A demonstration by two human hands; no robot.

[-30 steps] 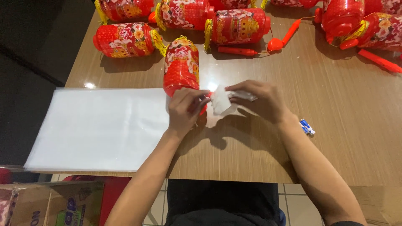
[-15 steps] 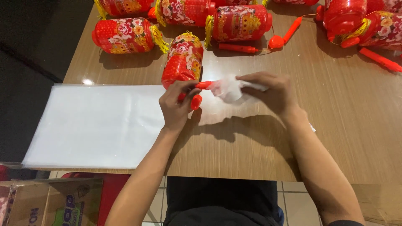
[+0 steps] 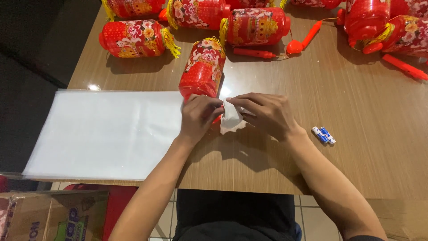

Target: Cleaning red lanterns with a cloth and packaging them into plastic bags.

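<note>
Since the picture half a second before, both hands had dropped back toward the near edge of the table (image 3: 267,169), and the red piece that the left hand had lifted clear was now almost hidden, only a sliver of red showing under its fingers.

The left hand (image 3: 199,117) was curled, its fingertips pinched on the corner of a small clear plastic wrapper (image 3: 232,118). The right hand (image 3: 267,114) met it from the other side, fingers bent and closed on the same wrapper, so the two hands touched over it. Whether the red piece was gripped or merely lay beneath the left fingers could not be told.

The red lantern (image 3: 203,69) nearest the hands lay on its side just beyond them, its long axis running away from the person and leaning slightly right at the far end, with the yellow fringe farthest off. Its near end touched or nearly touched the left hand's knuckles, so the left hand was the closer one.

A stack of clear plastic bags (image 3: 107,131) lay flat to the left, its edge beside the left wrist. Two small batteries (image 3: 323,135) lay near the right wrist. More lanterns (image 3: 138,38) and a red stick handle (image 3: 307,38) lay along the far side.
</note>
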